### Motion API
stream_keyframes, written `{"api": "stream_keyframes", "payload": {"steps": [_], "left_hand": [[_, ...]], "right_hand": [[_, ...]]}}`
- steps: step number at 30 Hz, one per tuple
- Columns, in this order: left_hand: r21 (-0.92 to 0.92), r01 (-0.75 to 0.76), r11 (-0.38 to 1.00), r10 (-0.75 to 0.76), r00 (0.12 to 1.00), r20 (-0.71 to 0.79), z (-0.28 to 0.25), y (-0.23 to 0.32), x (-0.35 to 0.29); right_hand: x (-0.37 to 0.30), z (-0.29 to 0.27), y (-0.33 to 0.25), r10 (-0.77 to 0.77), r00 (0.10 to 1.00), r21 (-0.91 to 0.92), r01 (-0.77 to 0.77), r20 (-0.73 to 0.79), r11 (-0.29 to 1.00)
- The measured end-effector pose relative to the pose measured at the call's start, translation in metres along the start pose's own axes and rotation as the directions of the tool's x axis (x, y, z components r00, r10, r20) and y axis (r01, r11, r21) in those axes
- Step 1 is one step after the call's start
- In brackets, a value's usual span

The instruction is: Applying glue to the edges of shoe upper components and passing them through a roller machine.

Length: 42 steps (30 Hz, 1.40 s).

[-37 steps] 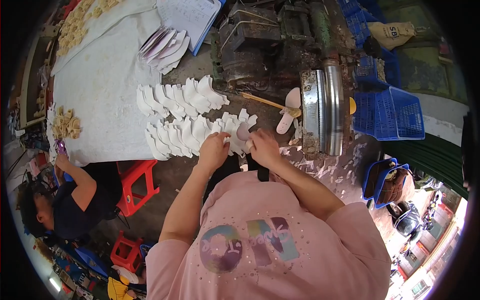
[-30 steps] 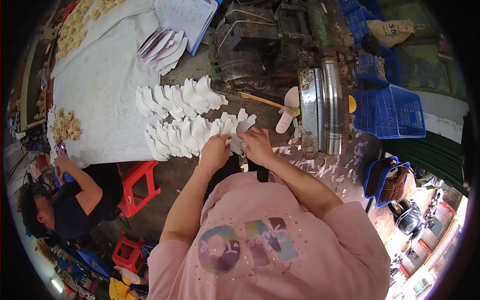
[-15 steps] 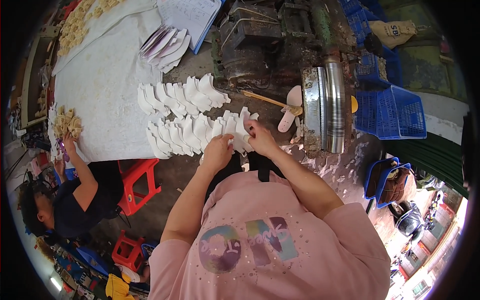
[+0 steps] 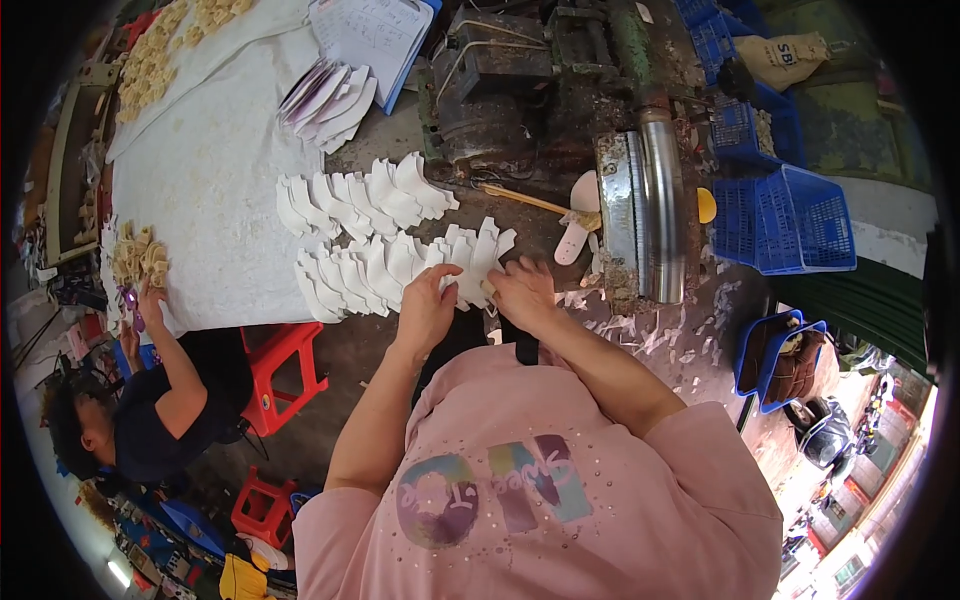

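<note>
Two rows of overlapping white curved pieces with wavy edges lie on the work surface, a far row (image 4: 365, 200) and a near row (image 4: 375, 268). My left hand (image 4: 428, 308) is at the near edge of the near row, fingers arched over the pieces and thumb apart from the forefinger. Beside it, my right hand (image 4: 524, 294) has its fingers bent and closed on the near end of a white piece (image 4: 487, 245) at the row's right end. The fingertips of that hand are partly hidden.
A dark machine with a shiny metal roller (image 4: 661, 220) stands at the right. A wooden-handled tool (image 4: 525, 197) and a pink sole-shaped piece (image 4: 570, 243) lie before it. Stacked pieces (image 4: 335, 105), a clipboard (image 4: 385, 35), a blue crate (image 4: 785, 220), a red stool (image 4: 283, 375) and a co-worker (image 4: 150, 410) surround me.
My right hand has drawn back slightly from the top of the rightmost pieces to their near end, its fingers more bent. My left hand has shifted a little left and nearer.
</note>
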<state>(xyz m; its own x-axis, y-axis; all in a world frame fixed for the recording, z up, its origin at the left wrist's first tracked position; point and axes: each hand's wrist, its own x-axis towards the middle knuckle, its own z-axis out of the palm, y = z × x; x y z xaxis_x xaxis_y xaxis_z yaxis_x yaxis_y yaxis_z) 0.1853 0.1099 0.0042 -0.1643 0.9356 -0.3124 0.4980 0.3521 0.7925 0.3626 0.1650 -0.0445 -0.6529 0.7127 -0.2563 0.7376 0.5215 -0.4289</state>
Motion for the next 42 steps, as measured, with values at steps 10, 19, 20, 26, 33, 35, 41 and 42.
{"api": "stream_keyframes", "payload": {"steps": [10, 19, 20, 26, 33, 35, 41, 42], "left_hand": [[-0.606, 0.037, 0.794, -0.17, 0.972, -0.162, -0.044, 0.067, -0.008], [-0.583, -0.552, 0.597, 0.343, 0.832, -0.436, -0.033, 0.151, 0.014], [-0.549, -0.577, 0.605, 0.345, 0.811, -0.473, -0.03, 0.157, 0.015], [-0.402, -0.673, 0.621, 0.402, 0.714, -0.574, -0.018, 0.182, 0.019], [-0.446, -0.627, 0.639, 0.375, 0.76, -0.53, -0.005, 0.198, 0.022], [-0.493, -0.585, 0.644, 0.348, 0.798, -0.492, 0.0, 0.202, 0.021], [-0.595, -0.481, 0.644, 0.248, 0.867, -0.432, 0.014, 0.2, 0.027], [-0.601, -0.481, 0.639, 0.254, 0.869, -0.425, 0.016, 0.198, 0.029]], "right_hand": [[-0.015, -0.068, -0.027, 0.084, 0.989, 0.402, -0.029, -0.119, 0.915], [-0.003, -0.176, -0.081, -0.095, 0.758, 0.355, 0.407, -0.645, 0.842], [-0.004, -0.18, -0.08, -0.142, 0.691, 0.214, 0.402, -0.708, 0.89], [-0.009, -0.191, -0.065, -0.174, 0.627, 0.192, 0.471, -0.76, 0.861], [-0.013, -0.202, -0.045, -0.107, 0.626, 0.319, 0.528, -0.773, 0.787], [-0.012, -0.205, -0.041, -0.089, 0.642, 0.345, 0.517, -0.761, 0.783], [-0.022, -0.215, -0.028, -0.067, 0.685, 0.406, 0.506, -0.726, 0.761], [-0.024, -0.216, -0.024, -0.126, 0.687, 0.363, 0.52, -0.716, 0.773]]}}
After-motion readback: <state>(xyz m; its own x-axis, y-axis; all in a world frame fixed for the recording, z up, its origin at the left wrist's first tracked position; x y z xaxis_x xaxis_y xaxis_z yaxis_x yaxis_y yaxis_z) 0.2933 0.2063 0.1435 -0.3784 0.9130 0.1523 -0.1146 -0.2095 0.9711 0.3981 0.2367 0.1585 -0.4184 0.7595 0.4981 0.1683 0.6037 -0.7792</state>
